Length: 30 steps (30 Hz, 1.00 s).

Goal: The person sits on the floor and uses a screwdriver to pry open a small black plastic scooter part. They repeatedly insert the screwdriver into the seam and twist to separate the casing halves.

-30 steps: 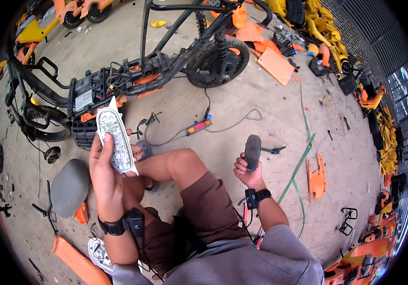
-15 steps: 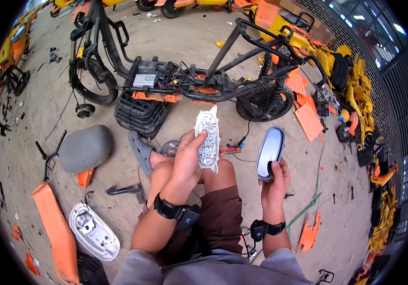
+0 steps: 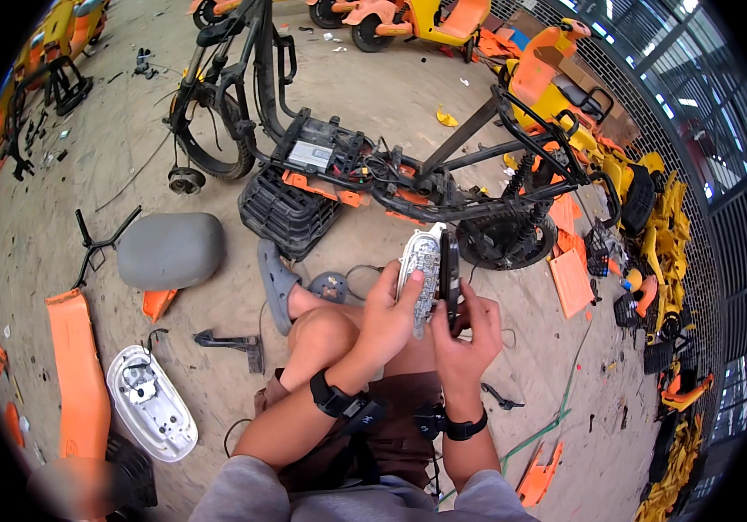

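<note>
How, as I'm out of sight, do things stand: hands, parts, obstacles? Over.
Left hand holding silvery panel; right hand gripping dark cover. Panel and cover side by side, contact unclear. Scooter frame beyond, clear of hands.

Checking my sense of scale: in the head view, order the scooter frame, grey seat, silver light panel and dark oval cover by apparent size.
1. Scooter frame
2. Grey seat
3. Silver light panel and dark oval cover: similar length; cover nearly edge-on, so unranked.
</note>
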{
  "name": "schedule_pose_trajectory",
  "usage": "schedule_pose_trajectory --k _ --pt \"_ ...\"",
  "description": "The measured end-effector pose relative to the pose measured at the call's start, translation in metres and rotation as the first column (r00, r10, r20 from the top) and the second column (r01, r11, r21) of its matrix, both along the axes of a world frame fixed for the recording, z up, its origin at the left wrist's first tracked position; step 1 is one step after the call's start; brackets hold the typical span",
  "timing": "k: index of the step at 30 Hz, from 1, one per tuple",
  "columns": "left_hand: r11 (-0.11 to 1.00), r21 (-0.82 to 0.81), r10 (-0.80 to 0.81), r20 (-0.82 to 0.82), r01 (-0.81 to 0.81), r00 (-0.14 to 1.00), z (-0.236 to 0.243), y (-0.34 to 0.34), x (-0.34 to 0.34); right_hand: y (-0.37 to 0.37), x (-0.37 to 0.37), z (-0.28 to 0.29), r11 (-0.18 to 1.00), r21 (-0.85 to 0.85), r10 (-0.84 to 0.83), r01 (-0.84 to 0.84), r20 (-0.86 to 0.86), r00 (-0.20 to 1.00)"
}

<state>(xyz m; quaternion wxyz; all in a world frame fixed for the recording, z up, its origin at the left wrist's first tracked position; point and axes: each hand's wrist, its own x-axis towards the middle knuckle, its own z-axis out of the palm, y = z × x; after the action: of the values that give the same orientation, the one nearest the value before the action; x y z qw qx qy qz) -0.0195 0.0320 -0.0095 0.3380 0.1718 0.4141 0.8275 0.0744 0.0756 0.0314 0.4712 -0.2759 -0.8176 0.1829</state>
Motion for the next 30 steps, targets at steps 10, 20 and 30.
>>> schedule_pose_trajectory --k 10,20,30 --pt "0.998 -0.035 0.049 -0.05 -0.051 0.998 0.001 -0.007 -0.002 -0.009 0.001 -0.006 0.969 -0.154 0.196 -0.194 -0.004 0.981" --pt "0.992 -0.118 -0.064 -0.092 0.053 0.994 0.001 -0.015 -0.007 -0.018 0.003 -0.026 0.763 -0.534 0.12 -0.365 -0.438 0.891" --pt "0.992 -0.061 -0.112 0.053 0.115 0.992 0.017 -0.022 -0.015 -0.009 0.018 -0.029 0.167 -0.697 -0.113 -0.698 -0.717 0.688"
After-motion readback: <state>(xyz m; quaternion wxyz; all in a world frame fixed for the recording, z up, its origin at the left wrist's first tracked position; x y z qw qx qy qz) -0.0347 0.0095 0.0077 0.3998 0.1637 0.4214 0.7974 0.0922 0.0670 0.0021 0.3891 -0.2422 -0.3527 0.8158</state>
